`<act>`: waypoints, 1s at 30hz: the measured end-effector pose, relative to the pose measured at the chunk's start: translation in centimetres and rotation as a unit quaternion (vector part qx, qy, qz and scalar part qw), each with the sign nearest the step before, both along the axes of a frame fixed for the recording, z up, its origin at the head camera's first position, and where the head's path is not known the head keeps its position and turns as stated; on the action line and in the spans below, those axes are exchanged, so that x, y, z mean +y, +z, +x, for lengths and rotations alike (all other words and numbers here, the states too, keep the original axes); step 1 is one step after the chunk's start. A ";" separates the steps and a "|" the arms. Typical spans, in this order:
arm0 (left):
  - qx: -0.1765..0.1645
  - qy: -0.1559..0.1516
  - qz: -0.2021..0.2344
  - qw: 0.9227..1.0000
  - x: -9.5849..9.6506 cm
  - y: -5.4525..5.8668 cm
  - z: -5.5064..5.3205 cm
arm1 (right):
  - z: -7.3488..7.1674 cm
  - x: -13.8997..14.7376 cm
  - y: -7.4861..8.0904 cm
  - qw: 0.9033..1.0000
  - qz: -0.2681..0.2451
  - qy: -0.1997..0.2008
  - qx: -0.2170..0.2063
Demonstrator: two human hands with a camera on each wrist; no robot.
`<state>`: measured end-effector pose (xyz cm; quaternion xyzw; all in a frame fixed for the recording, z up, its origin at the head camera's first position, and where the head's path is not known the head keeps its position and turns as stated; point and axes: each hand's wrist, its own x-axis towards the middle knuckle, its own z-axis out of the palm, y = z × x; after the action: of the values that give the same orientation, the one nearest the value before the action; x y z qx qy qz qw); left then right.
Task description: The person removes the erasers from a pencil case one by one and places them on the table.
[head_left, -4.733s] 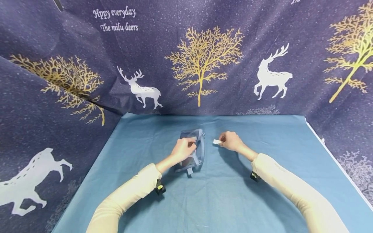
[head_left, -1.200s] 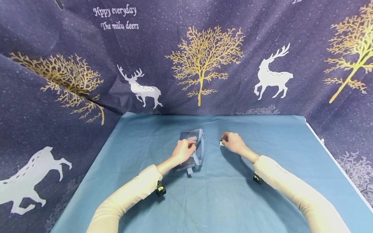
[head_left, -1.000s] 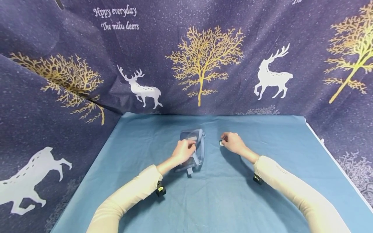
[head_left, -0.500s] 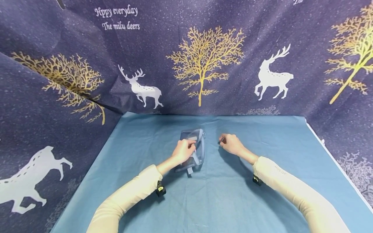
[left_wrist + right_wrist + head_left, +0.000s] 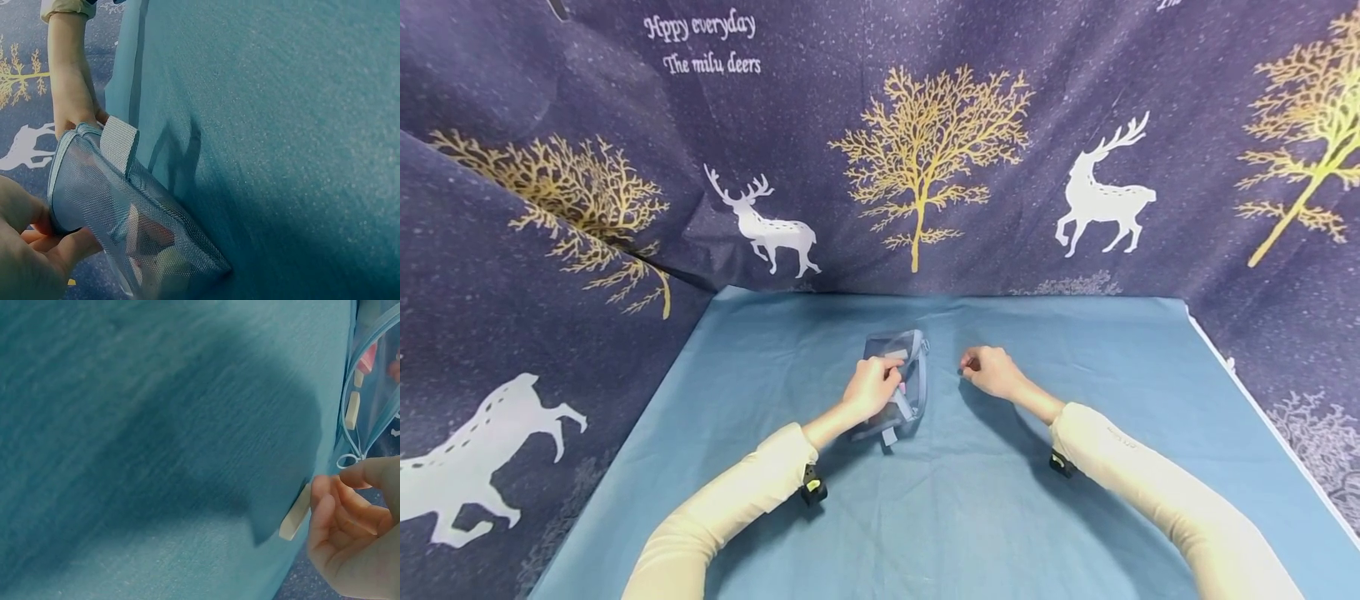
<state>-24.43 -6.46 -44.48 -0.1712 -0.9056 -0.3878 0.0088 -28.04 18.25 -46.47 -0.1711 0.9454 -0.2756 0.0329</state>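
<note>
Partly, the left hand (image 5: pixel 871 389) hides the pouch (image 5: pixel 100 194).

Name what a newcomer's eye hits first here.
First, the white printed deer and golden printed trees on the dark blue cloth backdrop, across the upper head view. Next, the blue mesh zip pouch in the left hand, near the head view's middle. Then the pale rectangular block at the right hand, clear in the right wrist view.

L grip (image 5: pixel 872 388) holds mesh pouch (image 5: pixel 913 375) on blue cloth (image 5: pixel 985 517), w/ R grip (image 5: pixel 991 372) nearby.
</note>
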 end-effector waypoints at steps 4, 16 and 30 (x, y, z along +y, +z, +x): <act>0.008 0.003 -0.001 1.000 0.1 0.2 0.2 | 0.0 -0.1 0.0 1.000 -0.005 0.004 -0.001; 0.003 0.009 -0.011 1.000 0.2 0.3 0.1 | 0.1 -0.7 0.4 1.000 -0.021 0.014 -0.014; -0.012 0.005 -0.005 1.000 0.1 0.1 0.2 | 0.3 -1.2 0.7 0.998 -0.037 0.022 -0.050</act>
<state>-24.21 -6.37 -44.37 -0.1616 -0.9086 -0.3852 -0.0011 -27.72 17.04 -45.72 -0.1788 0.9277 -0.3179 0.0794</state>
